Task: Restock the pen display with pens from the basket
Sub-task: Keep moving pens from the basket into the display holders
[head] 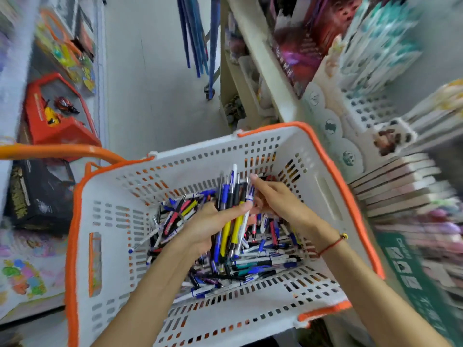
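Both hands work inside a white slotted basket [120, 196] with an orange rim, which fills the lower middle of the frame. The left hand [213, 225] is curled around a bundle of pens [234, 209], thumb pressed across the barrels, gripping them so that they stand roughly upright with their upper ends rising toward the centre of the frame. Blue, black, yellow and white barrels show in the bundle. The right hand [273, 199], just right of centre, has its fingers bent at the top of the same bundle, fingertips touching the pens there; whether it pinches a single pen cannot be told. A red string bracelet [330, 244] sits on that wrist. Below the hands, a heap of loose pens [250, 266] covers the basket floor. The pen display [370, 108], a pale perforated rack holding upright stock, stands blurred at the upper right, just beside the basket's rim.
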The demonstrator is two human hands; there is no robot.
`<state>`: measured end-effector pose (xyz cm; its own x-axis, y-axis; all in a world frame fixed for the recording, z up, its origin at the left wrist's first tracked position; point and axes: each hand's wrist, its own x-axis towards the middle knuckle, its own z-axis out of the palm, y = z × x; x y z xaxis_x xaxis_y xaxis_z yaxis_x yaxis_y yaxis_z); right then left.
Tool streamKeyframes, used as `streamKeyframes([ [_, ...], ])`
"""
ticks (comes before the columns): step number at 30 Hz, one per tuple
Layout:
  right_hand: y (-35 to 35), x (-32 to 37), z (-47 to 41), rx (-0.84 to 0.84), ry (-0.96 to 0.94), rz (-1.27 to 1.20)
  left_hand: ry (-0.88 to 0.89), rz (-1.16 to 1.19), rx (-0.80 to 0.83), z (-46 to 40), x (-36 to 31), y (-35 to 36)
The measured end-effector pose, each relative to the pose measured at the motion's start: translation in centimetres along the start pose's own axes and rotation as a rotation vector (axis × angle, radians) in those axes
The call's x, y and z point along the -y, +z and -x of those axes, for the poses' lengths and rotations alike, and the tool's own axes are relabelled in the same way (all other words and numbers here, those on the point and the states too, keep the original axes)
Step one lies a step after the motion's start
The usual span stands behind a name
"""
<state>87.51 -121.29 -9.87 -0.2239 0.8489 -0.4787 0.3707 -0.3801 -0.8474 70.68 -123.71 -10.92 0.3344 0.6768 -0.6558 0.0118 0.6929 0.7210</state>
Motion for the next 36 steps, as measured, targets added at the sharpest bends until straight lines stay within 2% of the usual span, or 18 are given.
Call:
streamKeyframes([
  [6, -5.1, 2.0, 4.3, -0.238, 0.099, -0.173, -0.005, -0.038, 0.113, 1.5, -5.0, 6.6],
  [9, -7.5, 2.7, 6.0, -0.339, 0.149, -0.184, 0.034, -0.042, 0.166, 1.8, -7.0, 9.5],
  [13, -9.9, 3.8, 8.5, -0.552, 0.089, -0.277, 0.053, -0.075, 0.218, 1.4, -9.6, 12.5],
  [17, -11.7, 4.9, 11.5, -0.803, -0.003, -0.474, 0.083, -0.169, 0.325, 1.8, -12.1, 16.1],
  [23, -14.7, 5.1, 16.5, -1.163, -0.083, -0.368, 0.066, -0.195, 0.465, 2.6, -14.2, 22.0],
  [27, -16.2, 4.6, 20.2, -1.333, -0.086, -0.43, 0.013, -0.111, 0.584, 3.8, -14.6, 25.2],
  [30, -16.7, 3.9, 23.2, -1.469, -0.151, -0.448, 0.009, -0.072, 0.583, 3.5, -14.3, 26.9],
  [33, -17.5, 3.8, 27.1, -1.707, -0.22, -0.449, 0.045, -0.128, 0.575, 3.5, -14.1, 28.4],
  [36, -19.0, 3.5, 30.8, -1.981, -0.257, -0.359, 0.087, -0.157, 0.66, 3.6, -13.8, 30.5],
])
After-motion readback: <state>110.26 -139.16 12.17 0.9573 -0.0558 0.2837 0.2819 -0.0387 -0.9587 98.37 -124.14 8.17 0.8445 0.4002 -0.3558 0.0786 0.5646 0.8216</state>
